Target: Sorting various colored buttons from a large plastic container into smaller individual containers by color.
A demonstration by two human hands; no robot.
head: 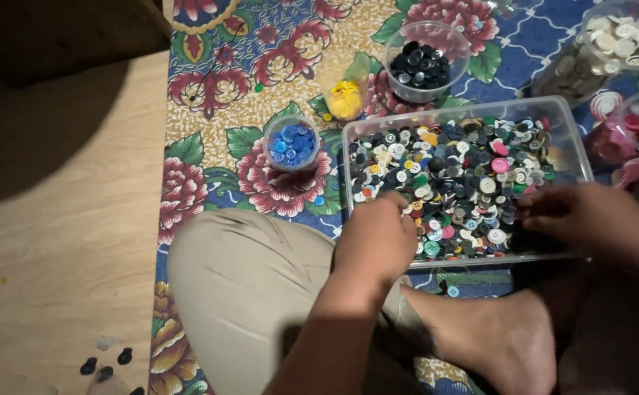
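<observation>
Left hand (376, 238) fingertips buried among the mixed buttons (458, 175), so any grasp is unreadable; right hand (590, 218) blurred, its forearm cut off by the right edge. White-button cup (621, 38) and pink-button cup (637, 132) run off the top and right edges. Small dark pieces (106, 363) on the wooden floor (56, 256) too small to identify.

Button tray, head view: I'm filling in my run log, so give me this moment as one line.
left hand in button tray, fingers curled | right hand at tray's right edge | blue-button cup, black-button cup behind on floral mat
</observation>
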